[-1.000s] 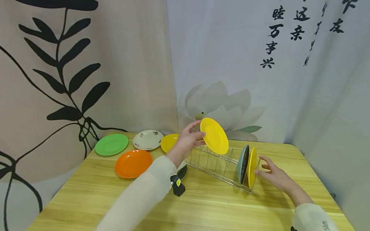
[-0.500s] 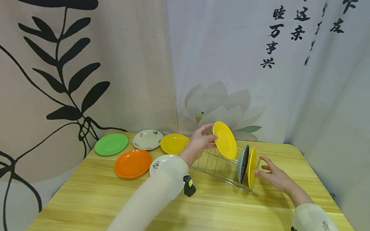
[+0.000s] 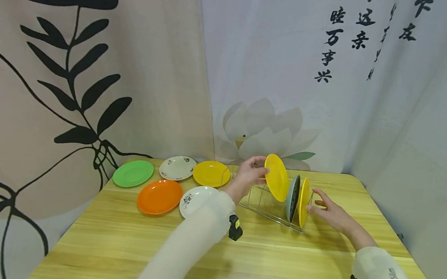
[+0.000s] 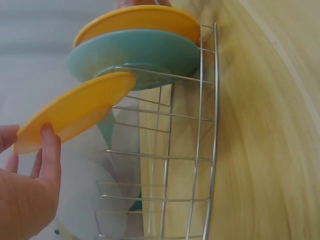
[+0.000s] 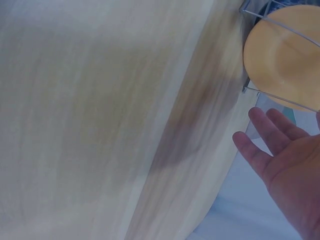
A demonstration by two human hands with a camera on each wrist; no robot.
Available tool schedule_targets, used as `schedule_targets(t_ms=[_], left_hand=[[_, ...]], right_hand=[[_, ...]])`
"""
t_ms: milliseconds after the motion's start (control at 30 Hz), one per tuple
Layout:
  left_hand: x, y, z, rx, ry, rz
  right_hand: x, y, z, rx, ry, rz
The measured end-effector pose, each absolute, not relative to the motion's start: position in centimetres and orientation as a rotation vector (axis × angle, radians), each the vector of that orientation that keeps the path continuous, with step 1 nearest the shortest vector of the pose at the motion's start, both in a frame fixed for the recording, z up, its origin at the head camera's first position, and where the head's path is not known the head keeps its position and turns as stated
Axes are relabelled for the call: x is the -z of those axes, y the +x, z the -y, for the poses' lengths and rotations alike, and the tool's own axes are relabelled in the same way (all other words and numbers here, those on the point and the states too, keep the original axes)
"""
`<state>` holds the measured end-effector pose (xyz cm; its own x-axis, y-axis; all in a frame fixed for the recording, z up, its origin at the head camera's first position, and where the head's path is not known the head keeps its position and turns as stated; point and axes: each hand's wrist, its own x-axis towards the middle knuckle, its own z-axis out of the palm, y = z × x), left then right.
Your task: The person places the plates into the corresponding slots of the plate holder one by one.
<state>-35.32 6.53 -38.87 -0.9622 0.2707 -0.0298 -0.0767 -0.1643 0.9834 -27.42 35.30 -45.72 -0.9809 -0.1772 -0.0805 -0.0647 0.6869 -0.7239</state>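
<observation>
My left hand (image 3: pixel 249 177) pinches a yellow plate (image 3: pixel 276 178) by its edge, thumb on one face and fingers on the other. The plate is tilted above the wire dish rack (image 3: pixel 269 215); in the left wrist view its far edge overlaps the teal plate (image 4: pixel 130 52), and contact is unclear. That teal plate and another yellow plate (image 3: pixel 303 203) stand on edge at the rack's right end. There my right hand (image 3: pixel 333 214) has thumb and forefinger against the rack's end or very near it. Its other fingers (image 5: pixel 270 132) spread loosely in the right wrist view.
Left of the rack, several plates lie flat on the wooden table (image 3: pixel 118 245): green (image 3: pixel 133 173), orange (image 3: pixel 160 197), yellow (image 3: pixel 211 174), and two white patterned ones (image 3: pixel 177 168), one partly behind my left sleeve (image 3: pixel 195 239). A printed curtain (image 3: pixel 166 63) hangs behind the table.
My left hand has carried the yellow plate rightward and lower, towards the teal plate, and the plate has turned more edge-on. The right hand keeps its place at the rack's end.
</observation>
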Motion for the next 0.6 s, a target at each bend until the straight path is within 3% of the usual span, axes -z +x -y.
schedule_targets(t_ms=[600], left_hand=[[41.0,-34.8,-7.9,-2.169,0.276,-1.864]], right_hand=[[45.6,-27.4,-35.2,1.157,-0.183,-2.754]])
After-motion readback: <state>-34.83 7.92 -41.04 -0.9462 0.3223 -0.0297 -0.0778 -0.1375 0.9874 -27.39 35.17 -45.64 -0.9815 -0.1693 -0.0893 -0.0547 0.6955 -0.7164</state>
